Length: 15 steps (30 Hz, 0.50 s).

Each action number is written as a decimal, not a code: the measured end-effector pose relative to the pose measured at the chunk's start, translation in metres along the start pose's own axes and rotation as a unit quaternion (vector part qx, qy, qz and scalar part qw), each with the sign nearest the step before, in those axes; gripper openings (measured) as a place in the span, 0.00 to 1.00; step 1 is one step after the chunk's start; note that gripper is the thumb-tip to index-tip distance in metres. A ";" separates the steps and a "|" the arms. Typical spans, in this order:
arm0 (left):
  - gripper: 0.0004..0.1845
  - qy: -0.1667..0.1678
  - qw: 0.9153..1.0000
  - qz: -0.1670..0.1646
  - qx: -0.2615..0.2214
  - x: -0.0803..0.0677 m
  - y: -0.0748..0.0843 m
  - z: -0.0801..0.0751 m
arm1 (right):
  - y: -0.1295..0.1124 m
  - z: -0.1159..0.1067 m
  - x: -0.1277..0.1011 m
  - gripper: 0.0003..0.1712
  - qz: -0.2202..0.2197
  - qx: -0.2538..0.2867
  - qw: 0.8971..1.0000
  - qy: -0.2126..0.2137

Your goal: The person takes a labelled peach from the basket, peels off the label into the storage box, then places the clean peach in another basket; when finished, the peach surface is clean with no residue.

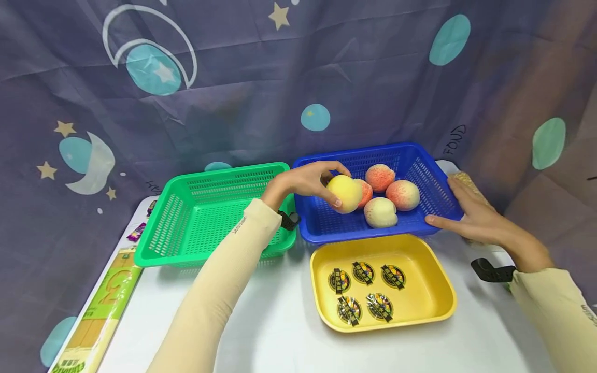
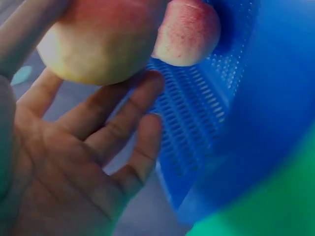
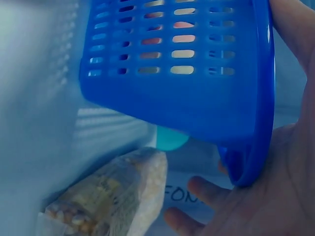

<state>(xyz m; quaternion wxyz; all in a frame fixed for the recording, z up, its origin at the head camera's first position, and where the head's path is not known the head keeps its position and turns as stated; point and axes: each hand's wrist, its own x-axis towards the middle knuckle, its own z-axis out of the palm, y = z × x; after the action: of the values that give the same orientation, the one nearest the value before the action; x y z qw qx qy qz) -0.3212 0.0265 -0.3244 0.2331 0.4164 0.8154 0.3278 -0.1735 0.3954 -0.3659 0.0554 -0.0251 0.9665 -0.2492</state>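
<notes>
Five peaches in view: left hand point(image 1: 305, 182) fingers curled round yellow peach point(image 1: 344, 193), lifted just above blue basket point(image 1: 422, 155); four peaches point(image 1: 385, 196) lie inside. Right hand point(image 1: 471, 215) steadies basket's right rim, fingers loosely wrapped on it. Green basket point(image 1: 186, 228) beside, nothing in it yet. Yellow tray point(image 1: 420, 305) with wrapped sweets in front; noodle packet point(image 1: 100, 316) at worktop's left edge.

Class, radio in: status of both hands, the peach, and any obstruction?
Left hand grips yellow peach over blue basket. Right hand holds the basket's right rim. Four peaches remain inside. Green basket alongside, nothing blocking.
</notes>
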 end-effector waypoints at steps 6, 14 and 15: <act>0.33 -0.081 0.994 -0.071 0.017 0.024 -0.006 0.006 | -0.002 0.001 0.003 0.68 0.005 0.011 1.000 -0.015; 0.35 -0.110 0.990 -0.082 0.024 0.036 -0.007 0.013 | -0.003 0.000 0.002 0.68 0.007 0.021 1.000 -0.019; 0.35 -0.111 0.990 -0.084 0.020 0.037 -0.007 0.014 | -0.002 -0.001 0.002 0.67 0.007 0.023 1.000 -0.019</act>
<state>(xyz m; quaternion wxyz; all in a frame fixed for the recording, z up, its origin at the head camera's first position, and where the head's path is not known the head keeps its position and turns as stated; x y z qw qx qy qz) -0.3362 0.0586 -0.3431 0.3404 0.3852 0.8229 0.2421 -0.1753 0.3934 -0.3644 0.0760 -0.0213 0.9596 -0.2700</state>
